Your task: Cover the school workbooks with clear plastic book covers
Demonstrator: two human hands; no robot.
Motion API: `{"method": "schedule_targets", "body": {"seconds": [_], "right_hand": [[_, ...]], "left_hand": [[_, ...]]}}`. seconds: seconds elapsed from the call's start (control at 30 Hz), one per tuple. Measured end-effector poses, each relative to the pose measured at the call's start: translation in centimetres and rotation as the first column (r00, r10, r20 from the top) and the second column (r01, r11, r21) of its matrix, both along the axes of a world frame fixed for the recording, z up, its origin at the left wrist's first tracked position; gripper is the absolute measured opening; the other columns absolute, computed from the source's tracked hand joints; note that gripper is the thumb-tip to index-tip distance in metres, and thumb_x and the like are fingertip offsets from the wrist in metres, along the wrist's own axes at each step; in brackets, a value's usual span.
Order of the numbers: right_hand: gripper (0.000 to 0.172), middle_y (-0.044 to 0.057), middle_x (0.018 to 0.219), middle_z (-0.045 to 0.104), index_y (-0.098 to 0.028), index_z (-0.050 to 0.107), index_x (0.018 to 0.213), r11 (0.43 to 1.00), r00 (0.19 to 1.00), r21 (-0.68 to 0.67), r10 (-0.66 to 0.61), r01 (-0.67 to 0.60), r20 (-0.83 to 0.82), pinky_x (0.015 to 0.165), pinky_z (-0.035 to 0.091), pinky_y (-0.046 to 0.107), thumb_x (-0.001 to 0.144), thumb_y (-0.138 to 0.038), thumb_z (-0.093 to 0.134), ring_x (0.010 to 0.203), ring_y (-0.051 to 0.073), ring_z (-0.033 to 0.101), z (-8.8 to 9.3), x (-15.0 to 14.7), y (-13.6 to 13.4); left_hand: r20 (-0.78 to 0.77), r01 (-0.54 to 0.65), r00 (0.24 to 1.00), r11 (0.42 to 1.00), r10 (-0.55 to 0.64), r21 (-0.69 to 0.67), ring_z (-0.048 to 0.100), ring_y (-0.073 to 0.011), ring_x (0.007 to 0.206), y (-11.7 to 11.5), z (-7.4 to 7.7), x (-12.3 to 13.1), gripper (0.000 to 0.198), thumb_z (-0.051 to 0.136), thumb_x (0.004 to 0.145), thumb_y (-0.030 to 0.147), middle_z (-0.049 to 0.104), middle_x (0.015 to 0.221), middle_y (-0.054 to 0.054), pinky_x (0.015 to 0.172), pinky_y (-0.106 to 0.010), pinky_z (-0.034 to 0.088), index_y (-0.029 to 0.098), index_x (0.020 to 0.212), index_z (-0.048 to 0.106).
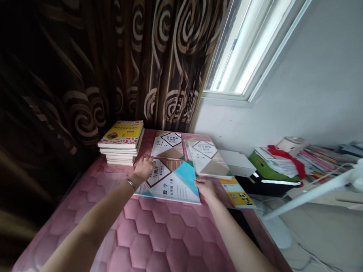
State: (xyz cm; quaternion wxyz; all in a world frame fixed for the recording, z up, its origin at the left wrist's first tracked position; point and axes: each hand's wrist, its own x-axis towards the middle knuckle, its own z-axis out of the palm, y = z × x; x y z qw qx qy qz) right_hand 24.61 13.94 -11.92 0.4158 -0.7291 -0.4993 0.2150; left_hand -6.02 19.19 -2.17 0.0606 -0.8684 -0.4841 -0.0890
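A white and blue math workbook [171, 186] lies flat in the middle of the table, its cover turned sideways to me. My left hand [145, 168] is closed at its upper left edge, fingers curled over the cover. At the right edge, my right hand [206, 187] pinches the same workbook. Behind it lies a similar workbook [169, 141] with a white and brown cover. Another thick white and brown workbook [207, 155] lies to the right, close above my right hand. A yellow book [237, 195] with panda pictures sticks out below that one.
A stack of books [122, 139] with a yellow cover on top stands at the table's back left. A white box [233, 161] sits beyond the right edge, near a green and black bag [267, 173]. A white lamp arm [309, 191] rises on the right. Pink hexagon-patterned covering [160, 240] spans the table.
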Motion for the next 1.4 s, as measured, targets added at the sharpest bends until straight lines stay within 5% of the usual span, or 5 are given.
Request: {"method": "schedule_targets", "body": {"seconds": [0.27, 0.43, 0.67, 0.83, 1.4], "right_hand": [[0.011, 0.006, 0.08, 0.076, -0.022, 0.074, 0.075, 0.999, 0.985, -0.038, 0.039, -0.033, 0.17, 0.079, 0.05, 0.033, 0.073, -0.027, 0.065, 0.084, 0.026, 0.07, 1.1, -0.4, -0.1], [0.022, 0.013, 0.096, 0.071, -0.018, 0.073, 0.094, 0.997, 0.942, 0.078, -0.042, 0.017, 0.334, 0.088, 0.041, 0.037, 0.076, -0.024, 0.063, 0.097, 0.028, 0.061, 2.2, -2.4, -2.2], [0.013, 0.004, 0.095, 0.066, -0.027, 0.074, 0.089, 0.87, 0.787, 0.19, 0.293, -0.455, 0.544, 0.081, 0.037, 0.032, 0.086, -0.028, 0.061, 0.091, 0.019, 0.054, 3.2, -11.5, -7.7], [0.007, 0.002, 0.098, 0.068, -0.028, 0.073, 0.08, 0.863, 0.701, 0.068, 0.358, -0.501, 0.618, 0.077, 0.031, 0.034, 0.083, -0.031, 0.068, 0.095, 0.02, 0.053, 3.2, -14.9, -8.0], [0.015, 0.003, 0.102, 0.069, -0.033, 0.076, 0.081, 0.942, 0.726, 0.104, 0.171, -0.318, 0.667, 0.081, 0.031, 0.035, 0.085, -0.037, 0.063, 0.099, 0.022, 0.052, 1.6, -2.1, -10.7]], "left_hand": [[0.013, -0.01, 1.0, 0.998, 0.011, -0.064, 0.051, -0.0302, 0.116, -5.4, -4.0, -3.4, 0.035, 0.049, 0.083, 0.009, 0.058, 0.124, -0.016, 0.105, -0.052, 0.03, 0.016, 0.115, 0.061], [0.121, 0.284, 0.954, 0.957, -0.275, -0.064, 0.056, -0.0204, 0.107, -8.7, -5.6, -4.4, 0.025, 0.045, 0.093, 0.02, 0.062, 0.113, -0.009, 0.094, -0.036, 0.045, 0.018, 0.111, 0.062], [0.085, 0.337, 0.936, 0.94, -0.341, 0.058, 0.058, -0.0182, 0.089, -9.8, -6.2, -2.5, 0.02, 0.047, 0.094, 0.02, 0.064, 0.092, -0.007, 0.079, -0.031, 0.048, 0.017, 0.096, 0.066], [0.13, 0.35, 0.924, 0.933, -0.359, 0.083, 0.056, -0.016, 0.08, -9.3, -6.3, -1.5, 0.021, 0.049, 0.094, 0.024, 0.061, 0.081, -0.004, 0.075, -0.03, 0.044, 0.018, 0.086, 0.067], [0.128, 0.219, 0.966, 0.975, -0.223, 0.045, 0.056, -0.0185, 0.094, -9.1, -4.9, -9.6, 0.02, 0.051, 0.093, 0.028, 0.068, 0.093, -0.003, 0.088, -0.036, 0.032, 0.022, 0.09, 0.07]]}}
